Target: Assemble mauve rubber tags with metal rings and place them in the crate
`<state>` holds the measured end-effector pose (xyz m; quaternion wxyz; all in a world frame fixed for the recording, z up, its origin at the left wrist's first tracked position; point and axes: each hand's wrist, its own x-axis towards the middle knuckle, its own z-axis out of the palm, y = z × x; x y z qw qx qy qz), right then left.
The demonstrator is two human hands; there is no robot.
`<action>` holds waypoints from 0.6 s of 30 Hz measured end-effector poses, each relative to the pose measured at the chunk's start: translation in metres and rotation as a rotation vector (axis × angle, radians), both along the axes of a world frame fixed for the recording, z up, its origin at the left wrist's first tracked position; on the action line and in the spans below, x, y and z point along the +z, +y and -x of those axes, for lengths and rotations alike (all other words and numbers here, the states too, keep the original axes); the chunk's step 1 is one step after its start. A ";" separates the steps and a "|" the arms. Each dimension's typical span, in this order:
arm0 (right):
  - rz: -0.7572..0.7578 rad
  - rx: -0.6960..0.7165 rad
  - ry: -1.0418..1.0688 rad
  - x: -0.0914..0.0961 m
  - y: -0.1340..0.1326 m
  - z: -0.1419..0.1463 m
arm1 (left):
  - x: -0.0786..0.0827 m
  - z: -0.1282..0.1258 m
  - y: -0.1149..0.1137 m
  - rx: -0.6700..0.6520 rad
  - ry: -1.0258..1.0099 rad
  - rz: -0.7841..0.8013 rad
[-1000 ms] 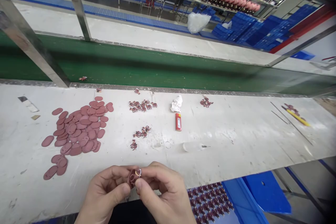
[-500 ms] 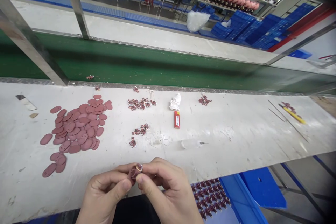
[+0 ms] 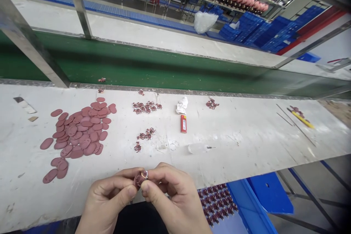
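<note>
Just beyond the table's near edge, my left hand (image 3: pixel 111 193) and my right hand (image 3: pixel 171 193) meet, thumbs and forefingers closed on a dark red oval disc (image 3: pixel 137 184). A small dark red figure (image 3: pixel 143 176) with white and yellowish details sits against this disc, pinched by my right hand. Their fingers hide much of both pieces. Forward of my hands lie small dark red figures (image 3: pixel 146 134) in loose clusters. A big pile of dark red oval discs (image 3: pixel 82 128) is spread out to the left, some with small holes.
A red lighter (image 3: pixel 183 123), a crumpled white tissue (image 3: pixel 181 105) and a clear needle-tipped bottle (image 3: pixel 197 148) lie mid-table. Farther right are a yellow knife (image 3: pixel 301 119) and thin rods. A blue tray (image 3: pixel 248 204) with rows of figures stands below the edge. A green conveyor (image 3: pixel 153 69) runs behind.
Both hands keep their grip on the disc and figure, with only slight finger movement. A small piece on the green belt has travelled to the right. The whole view has shifted slightly.
</note>
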<state>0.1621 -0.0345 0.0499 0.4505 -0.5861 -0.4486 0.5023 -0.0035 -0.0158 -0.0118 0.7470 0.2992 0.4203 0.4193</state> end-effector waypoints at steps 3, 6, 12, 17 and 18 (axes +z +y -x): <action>0.016 -0.020 0.074 -0.001 -0.001 0.002 | 0.000 0.000 -0.002 -0.009 -0.039 0.006; 0.049 -0.057 0.184 -0.003 -0.003 0.005 | 0.001 -0.002 -0.003 -0.007 -0.065 0.015; 0.082 -0.126 0.292 -0.005 -0.005 0.012 | 0.012 -0.010 -0.004 0.076 -0.039 0.065; 0.076 -0.138 0.290 -0.008 -0.007 0.013 | 0.015 -0.011 -0.003 0.113 -0.024 0.078; 0.080 -0.138 0.291 -0.009 -0.007 0.013 | 0.015 -0.011 -0.003 0.118 -0.025 0.079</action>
